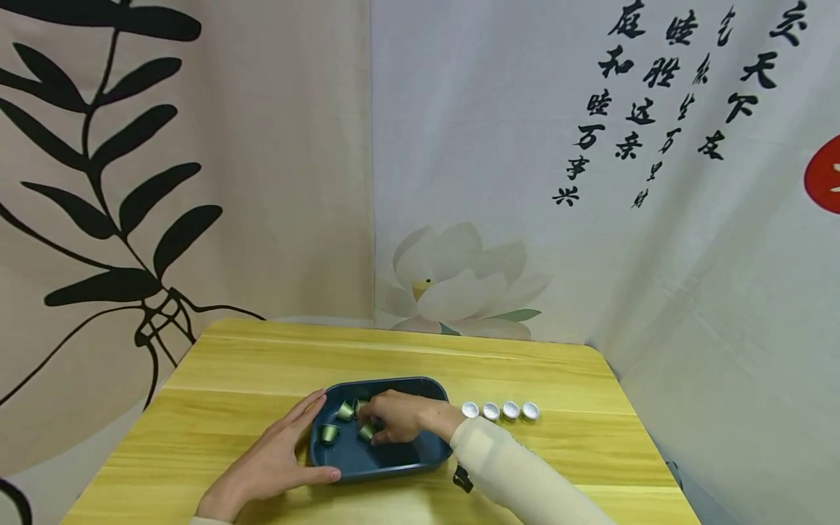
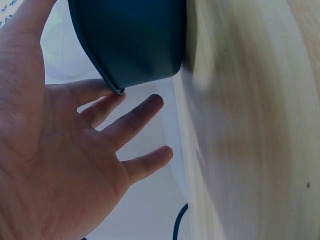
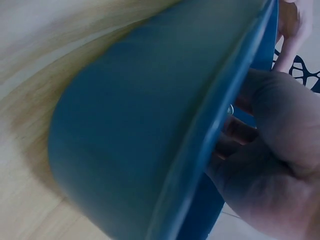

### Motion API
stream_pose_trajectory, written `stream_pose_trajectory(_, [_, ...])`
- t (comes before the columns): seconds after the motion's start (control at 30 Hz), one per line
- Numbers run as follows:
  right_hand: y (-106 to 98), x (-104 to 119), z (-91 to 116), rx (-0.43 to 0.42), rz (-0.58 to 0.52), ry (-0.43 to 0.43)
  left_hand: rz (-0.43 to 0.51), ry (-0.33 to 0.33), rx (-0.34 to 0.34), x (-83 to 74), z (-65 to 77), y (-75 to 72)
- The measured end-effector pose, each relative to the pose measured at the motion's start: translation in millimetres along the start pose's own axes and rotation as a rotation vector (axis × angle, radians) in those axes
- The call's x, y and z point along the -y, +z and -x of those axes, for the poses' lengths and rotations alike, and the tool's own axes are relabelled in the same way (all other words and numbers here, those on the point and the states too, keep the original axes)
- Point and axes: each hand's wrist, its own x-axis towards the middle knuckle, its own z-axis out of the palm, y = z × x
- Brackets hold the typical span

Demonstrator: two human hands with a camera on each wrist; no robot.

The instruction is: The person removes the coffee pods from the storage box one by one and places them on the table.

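Note:
A dark blue tray [image 1: 367,470] with raised walls sits on the wooden table, holding several green coffee capsules [image 1: 329,434] mostly toward its left half. My left hand [image 1: 272,456] spans the tray's left end, thumb along the near rim and fingers against the left rim. In the left wrist view that hand [image 2: 75,145] has its fingers spread and nearly straight, fingertips at the rim. Inside the tray, my right hand [image 1: 400,415] pinches a green capsule [image 1: 368,432] between thumb and fingers. The tray wall [image 3: 130,120] hides most of these fingertips in the right wrist view.
Several small capsules with whitish tops [image 1: 491,411] form a row on the table [image 1: 564,459], right of the tray. A dark device [image 1: 462,478] hangs under the right wrist. Printed curtains [image 1: 295,182] stand behind the table's far edge.

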Motion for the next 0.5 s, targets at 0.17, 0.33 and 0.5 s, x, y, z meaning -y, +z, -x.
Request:
stream_pose_trajectory(0.17, [0.7,-0.2,0.4,0.004,0.003,0.002,0.011,-0.014,-0.001,0.2,-1.4,0.9])
stream_pose_trajectory(0.33, [1.0,0.1,1.4,0.012,0.004,-0.002,0.007,-0.017,-0.001,-0.8,-1.5,0.6])
stream_pose_trajectory(0.5, [0.2,-1.3,4.2,0.010,-0.007,-0.008,-0.004,-0.016,-0.003,-0.7,-1.0,0.4])
